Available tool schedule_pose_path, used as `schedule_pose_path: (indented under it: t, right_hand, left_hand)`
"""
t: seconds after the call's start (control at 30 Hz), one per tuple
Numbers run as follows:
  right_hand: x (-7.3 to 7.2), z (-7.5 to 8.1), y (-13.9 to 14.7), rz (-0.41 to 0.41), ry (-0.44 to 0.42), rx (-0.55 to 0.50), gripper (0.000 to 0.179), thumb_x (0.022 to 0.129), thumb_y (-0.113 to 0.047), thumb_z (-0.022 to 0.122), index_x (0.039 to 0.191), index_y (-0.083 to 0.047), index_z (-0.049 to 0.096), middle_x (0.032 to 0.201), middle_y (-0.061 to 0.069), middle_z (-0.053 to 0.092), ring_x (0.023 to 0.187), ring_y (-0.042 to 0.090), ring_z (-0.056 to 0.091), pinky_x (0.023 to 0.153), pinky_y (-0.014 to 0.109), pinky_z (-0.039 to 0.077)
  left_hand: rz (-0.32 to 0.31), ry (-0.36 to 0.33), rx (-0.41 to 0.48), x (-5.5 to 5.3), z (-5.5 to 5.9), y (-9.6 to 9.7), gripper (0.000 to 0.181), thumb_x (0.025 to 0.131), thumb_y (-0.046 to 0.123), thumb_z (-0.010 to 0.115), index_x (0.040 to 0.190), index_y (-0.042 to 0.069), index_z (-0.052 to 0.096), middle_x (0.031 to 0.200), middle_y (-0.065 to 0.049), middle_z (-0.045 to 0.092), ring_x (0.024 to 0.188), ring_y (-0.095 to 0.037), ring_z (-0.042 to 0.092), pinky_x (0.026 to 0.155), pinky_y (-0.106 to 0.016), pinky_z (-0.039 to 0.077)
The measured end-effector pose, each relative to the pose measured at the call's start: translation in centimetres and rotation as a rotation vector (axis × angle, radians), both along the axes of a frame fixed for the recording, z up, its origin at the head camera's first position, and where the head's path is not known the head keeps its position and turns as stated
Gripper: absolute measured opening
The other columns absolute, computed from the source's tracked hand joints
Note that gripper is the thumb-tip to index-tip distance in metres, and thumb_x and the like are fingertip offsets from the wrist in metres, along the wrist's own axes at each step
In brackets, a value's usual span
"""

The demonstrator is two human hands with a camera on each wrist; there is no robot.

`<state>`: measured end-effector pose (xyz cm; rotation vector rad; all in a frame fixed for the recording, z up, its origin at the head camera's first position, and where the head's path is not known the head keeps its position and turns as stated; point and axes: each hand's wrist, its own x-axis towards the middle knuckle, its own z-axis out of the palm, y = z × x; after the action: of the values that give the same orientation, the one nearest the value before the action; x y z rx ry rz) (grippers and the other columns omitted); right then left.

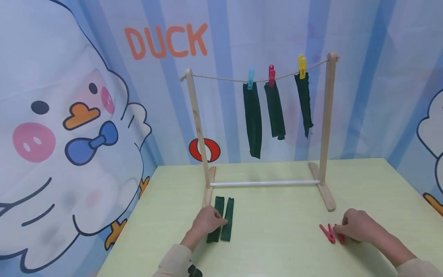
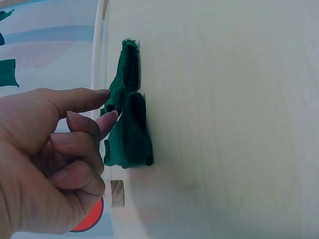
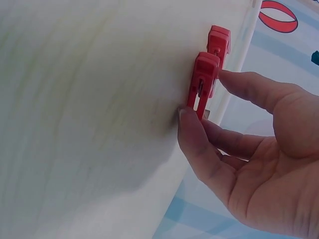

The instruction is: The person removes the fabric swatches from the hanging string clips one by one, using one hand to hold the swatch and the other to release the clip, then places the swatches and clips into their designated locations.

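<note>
Two dark green cloth strips (image 1: pixel 227 231) lie side by side on the table at the left. My left hand (image 1: pixel 207 221) reaches over the left strip, and its thumb and index fingertips touch the right one. Cloth shows between these tips (image 2: pixel 112 117), but whether they pinch it I cannot tell. Toward the right, my right hand (image 1: pixel 361 227) is at two red clothespins (image 1: pixel 328 234). Its thumb and index finger pinch the nearer clothespin (image 3: pixel 203 74) in the right wrist view; the other stands just behind it.
A wooden frame (image 1: pixel 328 115) carries a rope (image 1: pixel 218 79). From it hang three green strips (image 1: pixel 253 123), held by blue (image 1: pixel 250 79), red (image 1: pixel 272 76) and yellow (image 1: pixel 302 67) clothespins. A white rod (image 1: pixel 264 183) joins the frame's feet. Behind hangs a duck-print backdrop (image 1: pixel 166 92).
</note>
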<state>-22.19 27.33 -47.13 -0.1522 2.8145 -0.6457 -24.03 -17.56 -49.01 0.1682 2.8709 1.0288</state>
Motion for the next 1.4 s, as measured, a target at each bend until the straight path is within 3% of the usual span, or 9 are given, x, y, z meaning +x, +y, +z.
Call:
schedule_pose_path:
  t: [0.27, 0.43, 0.6, 0.73, 0.83, 0.97, 1.07, 1.17, 1.4]
  right_hand:
    - [0.0, 0.6, 0.3, -0.002, 0.007, -0.003, 0.028, 0.090, -0.026, 0.070, 0.075, -0.003, 0.066, 0.058, 0.000, 0.053, 0.055, 0.013, 0.049, 0.053, 0.029, 0.041]
    - [0.2, 1.6, 0.6, -0.024, 0.076, -0.032, 0.041, 0.093, -0.032, 0.068, 0.062, -0.006, 0.064, 0.048, -0.002, 0.047, 0.047, 0.013, 0.047, 0.050, 0.030, 0.038]
    - [0.0, 2.3, 0.5, -0.012, 0.179, -0.065, 0.049, 0.095, -0.032, 0.067, 0.052, -0.012, 0.052, 0.045, -0.007, 0.036, 0.045, 0.010, 0.034, 0.047, 0.028, 0.031]
    - [-0.3, 2.8, 0.0, -0.005, 0.202, -0.083, 0.042, 0.095, -0.031, 0.066, 0.061, -0.008, 0.058, 0.051, -0.005, 0.035, 0.050, 0.011, 0.032, 0.048, 0.029, 0.030]
    - [-0.6, 3.1, -0.3, -0.007, 0.206, -0.091, 0.036, 0.095, -0.031, 0.066, 0.076, 0.000, 0.067, 0.057, -0.001, 0.046, 0.054, 0.014, 0.041, 0.050, 0.031, 0.035]
    - [-0.8, 3.4, -0.5, -0.012, 0.241, -0.098, 0.038, 0.095, -0.029, 0.067, 0.094, 0.009, 0.068, 0.073, 0.007, 0.061, 0.064, 0.021, 0.054, 0.055, 0.036, 0.046]
    - [-0.9, 3.3, -0.9, -0.001, 0.322, -0.120, 0.043, 0.094, -0.028, 0.069, 0.106, 0.014, 0.066, 0.091, 0.021, 0.067, 0.078, 0.032, 0.064, 0.065, 0.045, 0.055]
    - [-0.9, 3.2, -1.4, 0.017, 0.426, -0.146, 0.049, 0.094, -0.028, 0.070, 0.116, 0.016, 0.062, 0.109, 0.032, 0.064, 0.093, 0.043, 0.065, 0.073, 0.053, 0.056]
    - [-1.4, 4.0, -3.5, 0.042, 0.609, -0.241, 0.043, 0.093, -0.022, 0.072, 0.122, 0.009, 0.061, 0.121, 0.031, 0.058, 0.107, 0.047, 0.059, 0.082, 0.062, 0.051]
  left_hand:
    - [-0.021, 0.018, 0.012, 0.2, 0.1, 0.0, 0.037, 0.089, 0.018, 0.076, 0.055, 0.008, 0.062, 0.048, 0.010, 0.036, 0.046, -0.008, 0.032, 0.044, -0.024, 0.024]
    - [-0.035, 0.053, 0.013, 0.2, 0.1, 0.1, 0.037, 0.090, 0.017, 0.075, 0.056, 0.007, 0.062, 0.048, 0.010, 0.034, 0.046, -0.008, 0.031, 0.044, -0.024, 0.023]
    - [-0.032, 0.099, 0.026, 0.2, 0.4, 0.1, 0.020, 0.091, 0.017, 0.073, 0.073, 0.007, 0.073, 0.061, 0.008, 0.052, 0.055, -0.009, 0.044, 0.049, -0.025, 0.037]
    - [-0.013, 0.154, 0.056, -0.2, 0.8, 0.3, 0.012, 0.091, 0.016, 0.072, 0.085, 0.007, 0.075, 0.074, 0.003, 0.063, 0.064, -0.011, 0.053, 0.057, -0.028, 0.047]
    - [-0.001, 0.188, 0.089, -0.6, 0.9, 0.4, 0.010, 0.093, 0.015, 0.070, 0.088, 0.008, 0.074, 0.078, 0.002, 0.066, 0.068, -0.012, 0.056, 0.061, -0.030, 0.050]
    - [-0.012, 0.213, 0.197, -1.0, 1.0, 0.7, 0.011, 0.096, 0.016, 0.067, 0.100, 0.007, 0.073, 0.090, 0.001, 0.069, 0.083, -0.014, 0.062, 0.076, -0.035, 0.055]
    - [-0.035, 0.242, 0.306, -1.1, 1.1, 1.1, 0.018, 0.098, 0.018, 0.065, 0.111, 0.006, 0.070, 0.104, -0.003, 0.070, 0.097, -0.020, 0.064, 0.086, -0.041, 0.055]
    - [-0.037, 0.282, 0.385, -1.3, 1.2, 1.3, 0.025, 0.098, 0.018, 0.066, 0.120, 0.007, 0.066, 0.116, -0.008, 0.068, 0.109, -0.028, 0.064, 0.090, -0.044, 0.055]
    - [0.007, 0.312, 0.429, -2.1, 2.1, 1.6, 0.038, 0.097, 0.019, 0.067, 0.130, 0.002, 0.059, 0.132, -0.016, 0.062, 0.125, -0.036, 0.055, 0.103, -0.054, 0.045]
